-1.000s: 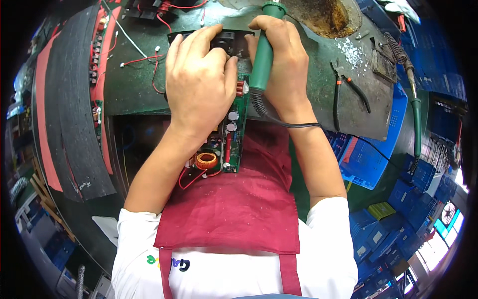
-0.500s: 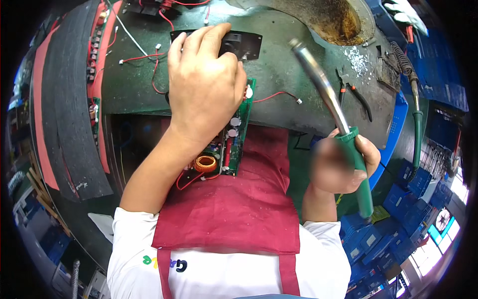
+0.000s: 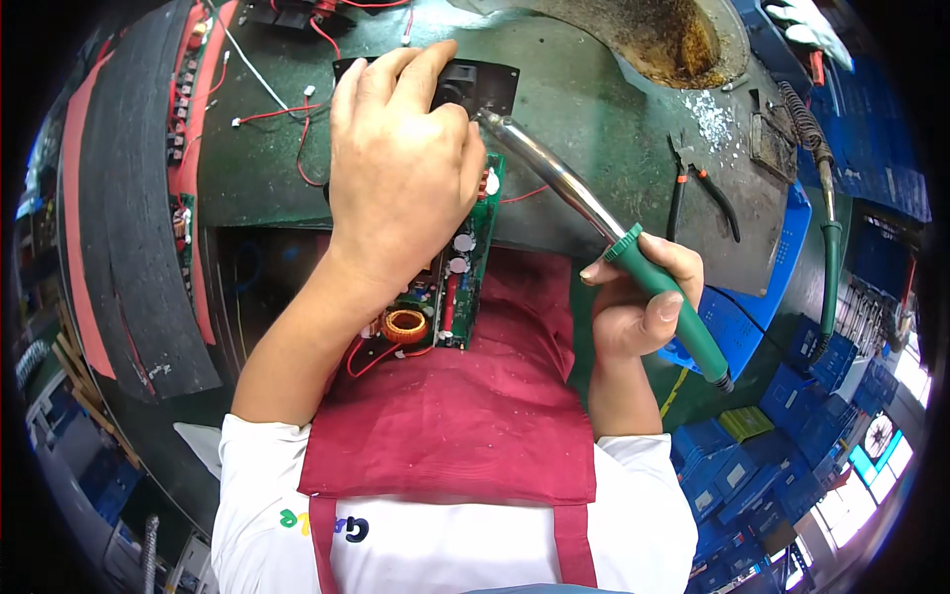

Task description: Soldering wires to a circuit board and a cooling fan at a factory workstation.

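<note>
My right hand (image 3: 648, 302) grips the green handle of a soldering iron (image 3: 569, 183). The iron's metal barrel slants up and left. Its tip is at the lower edge of a black plate (image 3: 495, 89), close to my left fingers; whether it touches cannot be told. My left hand (image 3: 404, 168) is closed over the plate's left part, its fingertips at the far edge and its thumb hidden. Beneath that hand and wrist lies a green circuit board (image 3: 480, 247), partly covered. A copper-wound ring coil (image 3: 405, 326) and red wires show at the board's near end.
Cutters with orange and black handles (image 3: 701, 188) lie right of the iron, near white crumbs (image 3: 711, 119). A second green-handled iron (image 3: 829, 267) hangs farther right by a coiled holder (image 3: 797, 114). Wired boards (image 3: 183, 129) line the left side, beside a black mat (image 3: 139, 198).
My right hand has moved left and turned the soldering iron, bringing its tip from the open bench to the plate's lower edge. My left hand has barely shifted.
</note>
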Tool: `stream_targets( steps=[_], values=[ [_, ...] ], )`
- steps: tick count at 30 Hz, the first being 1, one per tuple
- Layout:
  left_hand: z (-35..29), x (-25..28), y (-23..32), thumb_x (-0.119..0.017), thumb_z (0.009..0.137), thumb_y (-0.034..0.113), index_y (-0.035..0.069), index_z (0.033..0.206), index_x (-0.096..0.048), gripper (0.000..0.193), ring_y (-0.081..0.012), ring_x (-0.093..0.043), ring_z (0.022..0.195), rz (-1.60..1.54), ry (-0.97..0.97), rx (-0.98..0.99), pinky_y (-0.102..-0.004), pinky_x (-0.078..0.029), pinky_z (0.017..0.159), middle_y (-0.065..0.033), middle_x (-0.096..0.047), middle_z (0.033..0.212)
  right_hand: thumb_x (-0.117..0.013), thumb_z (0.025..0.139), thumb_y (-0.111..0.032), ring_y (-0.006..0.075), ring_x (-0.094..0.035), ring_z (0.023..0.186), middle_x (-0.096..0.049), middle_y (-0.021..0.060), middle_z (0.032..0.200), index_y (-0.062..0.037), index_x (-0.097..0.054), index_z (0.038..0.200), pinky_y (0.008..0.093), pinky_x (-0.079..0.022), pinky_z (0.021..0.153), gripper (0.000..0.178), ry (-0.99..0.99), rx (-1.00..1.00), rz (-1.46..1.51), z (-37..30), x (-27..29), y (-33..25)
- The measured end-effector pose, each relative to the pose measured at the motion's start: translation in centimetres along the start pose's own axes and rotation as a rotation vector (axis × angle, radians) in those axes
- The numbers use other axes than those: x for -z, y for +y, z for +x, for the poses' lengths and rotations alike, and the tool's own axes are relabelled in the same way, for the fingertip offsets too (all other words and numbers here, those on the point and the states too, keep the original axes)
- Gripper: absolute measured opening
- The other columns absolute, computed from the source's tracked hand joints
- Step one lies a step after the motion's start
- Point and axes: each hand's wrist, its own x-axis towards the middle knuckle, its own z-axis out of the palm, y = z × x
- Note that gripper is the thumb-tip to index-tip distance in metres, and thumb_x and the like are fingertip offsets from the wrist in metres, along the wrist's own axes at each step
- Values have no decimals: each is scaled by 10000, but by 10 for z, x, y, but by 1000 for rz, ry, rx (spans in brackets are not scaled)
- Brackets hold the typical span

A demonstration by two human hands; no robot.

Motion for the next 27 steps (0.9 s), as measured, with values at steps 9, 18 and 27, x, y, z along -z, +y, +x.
stream_targets(
  steps=[9, 18, 27],
  values=[
    [0, 3, 1, -783, 854, 123, -18, 780, -739, 165, -381, -616, 1303, 3, -10, -4, -540, -455, 1141, -155, -711, 1412, -616, 1064, -609, 268, -722, 651, -696, 213, 890, 69, -597, 1247, 350, -613, 619, 702, -100, 27, -44, 5, -1, -7],
    [1, 2, 1, -794, 847, 130, -14, 776, -743, 168, -363, -616, 1297, -3, -13, -2, -533, -460, 1132, -138, -713, 1399, -622, 1061, -562, 267, -733, 672, -698, 224, 892, 93, -613, 1238, 349, -616, 645, 679, -174, 37, -116, 12, 9, -13],
    [0, 3, 1, -798, 833, 123, -21, 771, -747, 164, -360, -614, 1292, -1, -17, -2, -524, -470, 1118, -140, -715, 1396, -617, 1061, -565, 270, -727, 653, -700, 218, 865, 98, -614, 1235, 349, -617, 637, 685, -190, 32, -139, 14, 9, -16]
  ],
)
